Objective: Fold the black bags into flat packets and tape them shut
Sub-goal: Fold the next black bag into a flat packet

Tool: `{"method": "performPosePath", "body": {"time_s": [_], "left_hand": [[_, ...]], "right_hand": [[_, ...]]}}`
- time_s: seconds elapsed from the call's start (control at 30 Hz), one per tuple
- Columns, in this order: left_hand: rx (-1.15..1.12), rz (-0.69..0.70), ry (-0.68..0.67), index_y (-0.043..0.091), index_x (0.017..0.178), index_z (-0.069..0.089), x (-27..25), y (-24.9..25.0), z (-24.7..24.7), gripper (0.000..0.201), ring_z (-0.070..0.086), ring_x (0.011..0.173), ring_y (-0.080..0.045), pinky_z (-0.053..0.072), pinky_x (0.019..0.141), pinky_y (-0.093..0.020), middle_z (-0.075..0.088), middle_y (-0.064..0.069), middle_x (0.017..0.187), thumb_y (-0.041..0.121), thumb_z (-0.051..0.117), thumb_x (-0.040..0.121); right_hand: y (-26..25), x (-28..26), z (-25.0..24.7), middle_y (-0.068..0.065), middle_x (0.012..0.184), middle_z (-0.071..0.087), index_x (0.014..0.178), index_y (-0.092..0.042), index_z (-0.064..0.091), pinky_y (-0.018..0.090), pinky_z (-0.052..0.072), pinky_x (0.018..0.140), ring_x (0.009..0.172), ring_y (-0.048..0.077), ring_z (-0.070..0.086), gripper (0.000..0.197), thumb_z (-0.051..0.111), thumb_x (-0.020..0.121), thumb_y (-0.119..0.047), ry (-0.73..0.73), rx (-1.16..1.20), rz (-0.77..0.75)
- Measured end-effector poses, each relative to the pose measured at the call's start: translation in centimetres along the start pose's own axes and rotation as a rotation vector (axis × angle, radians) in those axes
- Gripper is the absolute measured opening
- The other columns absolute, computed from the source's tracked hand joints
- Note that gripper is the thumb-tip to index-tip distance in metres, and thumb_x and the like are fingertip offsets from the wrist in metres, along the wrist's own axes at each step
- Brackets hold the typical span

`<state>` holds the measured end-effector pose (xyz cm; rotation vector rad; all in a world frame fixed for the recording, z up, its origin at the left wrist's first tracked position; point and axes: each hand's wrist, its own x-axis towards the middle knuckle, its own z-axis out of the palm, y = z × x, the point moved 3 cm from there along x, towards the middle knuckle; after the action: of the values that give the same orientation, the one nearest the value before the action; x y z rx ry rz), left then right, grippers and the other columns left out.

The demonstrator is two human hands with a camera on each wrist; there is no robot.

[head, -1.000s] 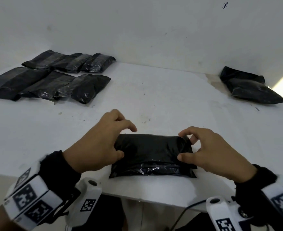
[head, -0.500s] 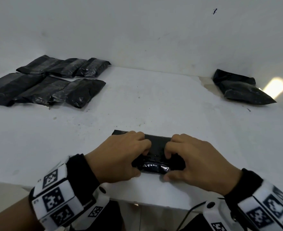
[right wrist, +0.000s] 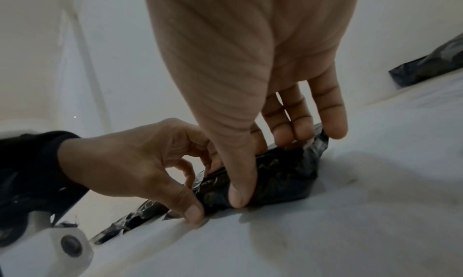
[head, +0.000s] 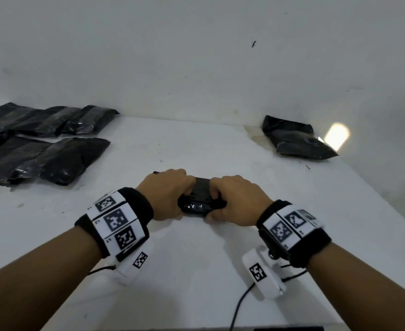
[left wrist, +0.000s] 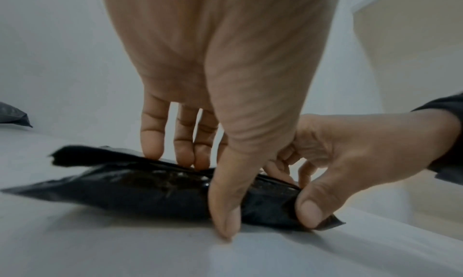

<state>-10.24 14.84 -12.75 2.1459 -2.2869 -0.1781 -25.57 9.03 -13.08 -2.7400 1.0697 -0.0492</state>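
Note:
A black bag (head: 200, 199) lies folded into a narrow roll on the white table (head: 196, 271), mid-view. My left hand (head: 172, 197) grips its left part, and my right hand (head: 232, 201) grips its right part. In the left wrist view the left fingers (left wrist: 185, 146) press the top of the bag (left wrist: 150, 192) while the thumb closes on its near side. In the right wrist view the right fingers (right wrist: 300, 126) curl over the bag (right wrist: 283, 178), thumb against its front. Most of the bag is hidden under both hands.
Several folded black packets (head: 41, 149) lie in two rows at the far left. One loose black bag (head: 294, 142) sits at the far right by the wall. A black cable (head: 239, 304) trails over the table's near edge.
The bag has gone from a wide flat packet to a narrow roll. Both hands came in from its ends to its middle and closed over it.

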Motion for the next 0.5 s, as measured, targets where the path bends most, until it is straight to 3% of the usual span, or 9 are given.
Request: {"method": "performPosePath", "body": {"time_s": [0.17, 0.23, 0.33, 0.4, 0.5], "left_hand": [[0.027, -0.021, -0.012, 0.025, 0.094, 0.041, 1.0, 0.3, 0.1, 0.044, 0.044, 0.086, -0.016, 0.03, 0.063, -0.029, 0.045, 0.007, 0.1, 0.032, 0.078, 0.072], [0.036, -0.025, -0.019, 0.025, 0.093, 0.042, 1.1, 0.6, 0.0, 0.049, 0.046, 0.083, -0.016, 0.031, 0.061, -0.029, 0.045, 0.007, 0.099, 0.043, 0.08, 0.068], [0.02, -0.019, 0.014, 0.026, 0.091, 0.045, 1.4, 1.2, -0.2, 0.05, 0.049, 0.082, -0.015, 0.035, 0.064, -0.029, 0.045, 0.009, 0.094, 0.056, 0.077, 0.067], [-0.002, -0.001, 0.028, 0.025, 0.088, 0.046, 1.9, 1.5, 0.0, 0.046, 0.05, 0.082, -0.015, 0.034, 0.062, -0.028, 0.043, 0.01, 0.091, 0.055, 0.076, 0.07], [-0.021, 0.002, 0.037, 0.026, 0.086, 0.044, 2.2, 1.5, 0.2, 0.044, 0.048, 0.081, -0.014, 0.028, 0.057, -0.026, 0.042, 0.011, 0.087, 0.053, 0.076, 0.071]], "right_hand": [[2.7, 0.5, -1.3, -0.007, 0.079, 0.065, 0.081, -0.022, 0.065, 0.031, 0.051, 0.068, 0.074, 0.011, 0.061, 0.035, 0.076, 0.075, -0.055, -0.016, 0.276, 0.043], [4.8, 1.3, -2.0, -0.004, 0.08, 0.069, 0.072, -0.024, 0.066, 0.028, 0.051, 0.07, 0.074, 0.012, 0.063, 0.028, 0.071, 0.084, -0.048, 0.063, 0.378, 0.109], [9.8, 4.0, -1.8, 0.002, 0.091, 0.067, 0.072, -0.026, 0.062, 0.03, 0.048, 0.076, 0.086, 0.02, 0.063, 0.019, 0.064, 0.091, -0.027, 0.213, 0.291, 0.271], [12.9, 5.6, -1.2, 0.007, 0.113, 0.063, 0.087, -0.026, 0.064, 0.032, 0.048, 0.088, 0.103, 0.026, 0.06, 0.011, 0.057, 0.089, -0.017, 0.225, 0.223, 0.39], [15.8, 7.2, -0.2, 0.013, 0.139, 0.042, 0.129, -0.016, 0.053, 0.038, 0.041, 0.103, 0.127, 0.032, 0.045, 0.036, 0.048, 0.094, -0.011, 0.075, 0.082, 0.492]]}}
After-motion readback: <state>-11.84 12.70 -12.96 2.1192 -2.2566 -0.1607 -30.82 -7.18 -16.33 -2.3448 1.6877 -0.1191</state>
